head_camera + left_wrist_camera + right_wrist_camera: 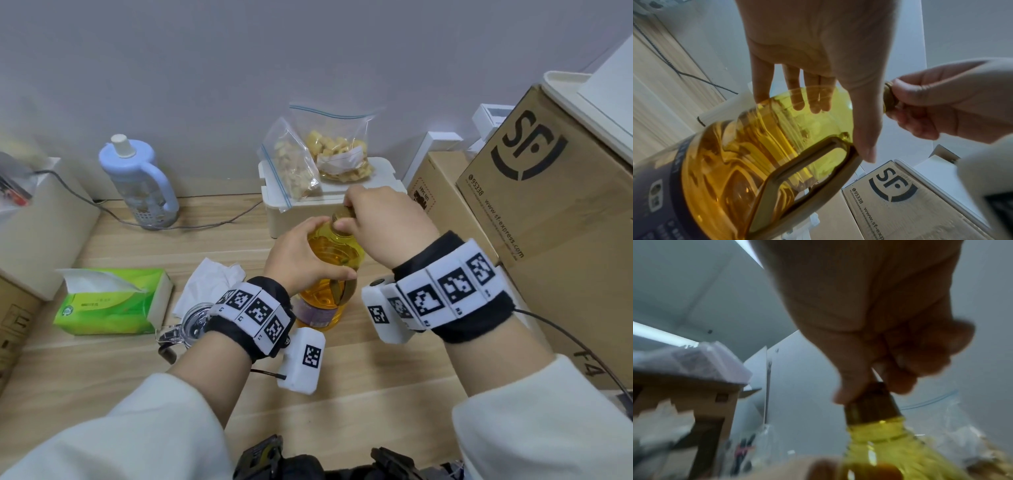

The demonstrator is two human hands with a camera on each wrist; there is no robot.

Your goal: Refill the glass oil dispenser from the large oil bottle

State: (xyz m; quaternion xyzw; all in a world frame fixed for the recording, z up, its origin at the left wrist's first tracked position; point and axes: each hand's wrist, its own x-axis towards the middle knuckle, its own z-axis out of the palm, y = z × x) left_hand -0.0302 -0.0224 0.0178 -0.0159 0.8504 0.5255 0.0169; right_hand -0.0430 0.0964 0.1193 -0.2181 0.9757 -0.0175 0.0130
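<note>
The large oil bottle stands upright on the wooden table, full of yellow oil, with a gold cap and a brown carry handle. My left hand grips the bottle's shoulder, fingers on the far side and thumb on the near side. My right hand pinches the cap from above with thumb and curled fingers. The clear glass oil dispenser sits to the left of the bottle, partly hidden under my left wrist.
A green tissue box and a crumpled tissue lie at the left. A pale blue jug and a cable stand by the wall. A white box with snack bags is behind the bottle. Cardboard boxes crowd the right.
</note>
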